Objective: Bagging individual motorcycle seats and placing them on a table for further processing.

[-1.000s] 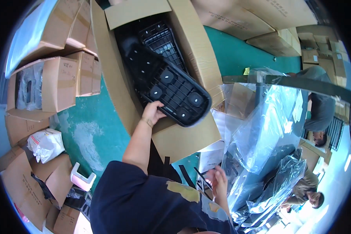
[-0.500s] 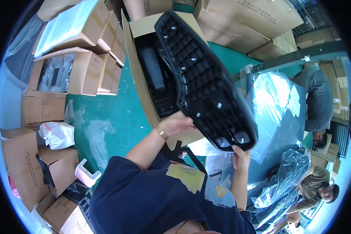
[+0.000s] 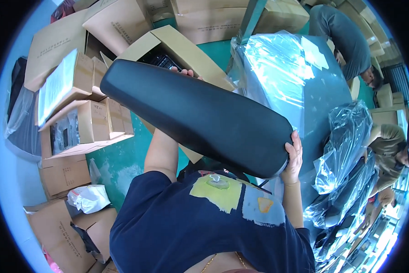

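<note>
A long black moulded panel (image 3: 200, 118), shaped like a seat cushion, lies across both my hands with its smooth side up. It slants from upper left down to the right and its right end is the wider. My left hand (image 3: 185, 72) reaches beneath it, and its fingertips curl over the far edge; the palm is hidden. My right hand (image 3: 294, 157) grips the wide right end, fingers against the rim. Just beyond the panel stands an open cardboard box (image 3: 170, 38) with dark parts (image 3: 161, 60) inside, partly covered by the panel.
Stacked cartons (image 3: 95, 120) stand at the left, beside a white bag (image 3: 89, 199). A dark table (image 3: 323, 91) on the right carries clear plastic film (image 3: 275, 63) and plastic-wrapped parts (image 3: 343, 136). One person (image 3: 343, 38) bends at its far side; another (image 3: 388, 150) is at the right.
The panel has turned over from its ribbed, clip-studded underside to its smooth face and swung to a flatter slant. My left hand has moved from its near edge to its far edge.
</note>
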The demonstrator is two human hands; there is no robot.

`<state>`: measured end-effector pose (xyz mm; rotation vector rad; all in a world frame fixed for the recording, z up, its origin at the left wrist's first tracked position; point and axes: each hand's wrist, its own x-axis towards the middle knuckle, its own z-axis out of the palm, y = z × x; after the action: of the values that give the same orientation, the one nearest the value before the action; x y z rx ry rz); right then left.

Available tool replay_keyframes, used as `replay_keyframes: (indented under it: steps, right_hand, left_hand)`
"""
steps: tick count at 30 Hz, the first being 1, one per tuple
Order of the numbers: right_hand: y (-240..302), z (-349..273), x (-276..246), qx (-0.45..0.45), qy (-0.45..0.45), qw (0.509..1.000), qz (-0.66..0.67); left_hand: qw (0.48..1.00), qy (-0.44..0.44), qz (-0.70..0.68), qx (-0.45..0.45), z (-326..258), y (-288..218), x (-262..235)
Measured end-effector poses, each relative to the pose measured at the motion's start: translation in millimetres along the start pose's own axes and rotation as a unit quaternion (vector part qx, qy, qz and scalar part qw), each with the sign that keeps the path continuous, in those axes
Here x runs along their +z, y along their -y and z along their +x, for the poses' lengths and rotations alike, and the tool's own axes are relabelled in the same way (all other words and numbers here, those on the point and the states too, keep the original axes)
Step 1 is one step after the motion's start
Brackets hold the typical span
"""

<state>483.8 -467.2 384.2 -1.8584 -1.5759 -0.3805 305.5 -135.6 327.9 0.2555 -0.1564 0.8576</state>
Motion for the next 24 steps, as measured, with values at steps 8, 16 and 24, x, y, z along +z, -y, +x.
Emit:
replay_keyframes:
  steps: [8,16,24]
  right_hand:
    - [-13,-51,-13,0.028,-0.005,1.0,-0.01]
    - [-34,-126,-16,0.166,-0.026,0.984,0.057]
    - [-36,-155,-20,0.248,-0.06,0.951,0.174]
  left_hand:
    - [0.996,0.079,0.037,-0.027,0,23,41]
    - [0.989,0.068,0.102,-0.089,-9,63,89]
    - [0.961,0.223,0.094,-0.131,-2,83,107]
